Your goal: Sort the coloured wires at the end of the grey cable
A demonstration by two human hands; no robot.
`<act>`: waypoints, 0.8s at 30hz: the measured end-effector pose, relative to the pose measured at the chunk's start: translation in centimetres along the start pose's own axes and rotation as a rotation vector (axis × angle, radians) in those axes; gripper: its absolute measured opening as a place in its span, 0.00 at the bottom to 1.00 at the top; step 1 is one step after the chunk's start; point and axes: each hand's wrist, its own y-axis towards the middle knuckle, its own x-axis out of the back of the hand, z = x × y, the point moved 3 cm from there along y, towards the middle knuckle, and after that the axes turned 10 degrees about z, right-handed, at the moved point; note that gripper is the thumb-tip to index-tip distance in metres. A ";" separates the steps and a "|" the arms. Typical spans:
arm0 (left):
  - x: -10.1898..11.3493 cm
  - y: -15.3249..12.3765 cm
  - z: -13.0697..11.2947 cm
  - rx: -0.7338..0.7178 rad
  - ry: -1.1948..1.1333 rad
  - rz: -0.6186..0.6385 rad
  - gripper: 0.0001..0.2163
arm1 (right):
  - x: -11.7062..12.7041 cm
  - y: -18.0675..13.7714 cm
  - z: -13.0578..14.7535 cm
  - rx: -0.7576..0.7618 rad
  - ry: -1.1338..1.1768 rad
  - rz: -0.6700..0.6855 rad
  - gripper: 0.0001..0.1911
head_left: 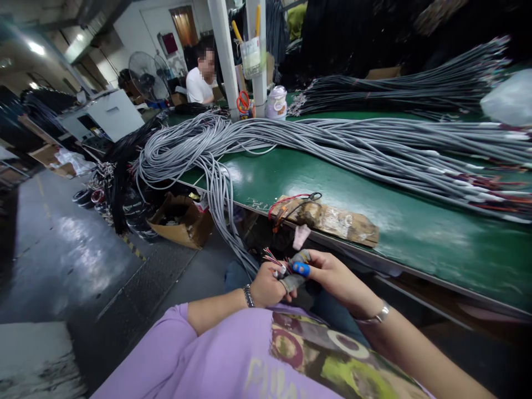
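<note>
My left hand (268,285) is closed round the end of a grey cable, with thin coloured wires (272,257) fanning out above its fingers. From the bench edge a bundle of grey cables (224,205) hangs down towards this hand. My right hand (328,271) meets it, thumb and forefinger pinched together at the wires; a blue cover (301,269) is on the thumb and grey wrapping on the fingers. Exactly which wires sit between those fingertips is hidden. Both hands are in front of my body, just below the bench edge.
Long grey cables (332,138) lie across the green bench (257,172). A taped wooden block (344,223) with a red lead sits at its near edge. Behind are darker cables (374,94), a lidded cup (277,102) and a post. A cardboard box (183,224) stands below left; another person (199,83) is further back.
</note>
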 end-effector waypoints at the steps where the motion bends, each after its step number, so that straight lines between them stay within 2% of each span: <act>1: -0.1 0.0 -0.1 0.023 0.005 0.018 0.21 | -0.2 0.0 0.2 -0.005 -0.021 0.013 0.18; 3: -0.1 -0.1 -0.2 0.019 0.014 0.022 0.22 | -0.4 0.0 0.2 -0.010 -0.033 0.005 0.18; 6: 0.3 -0.3 -0.3 -0.044 -0.013 -0.022 0.22 | 0.0 0.2 -0.5 -0.009 0.049 -0.088 0.17; 12: 0.9 -0.1 0.1 -0.123 -0.148 -0.128 0.23 | 1.4 1.2 -2.6 0.008 0.523 -0.270 0.16; 15: 0.7 0.2 -0.3 -0.144 -0.213 -0.157 0.23 | 1.3 2.0 -2.1 -0.018 0.611 -0.204 0.17; 18: 0.2 0.5 -1.0 -0.154 -0.245 -0.164 0.22 | 0.9 2.7 -1.2 0.005 0.568 -0.130 0.21; 21: -0.2 0.9 -1.4 -0.166 -0.246 -0.168 0.22 | 0.8 3.0 -0.6 0.043 0.511 -0.132 0.20; 24: -0.4 1.1 -1.6 -0.167 -0.245 -0.176 0.21 | 0.9 3.0 -0.6 0.015 0.500 -0.135 0.19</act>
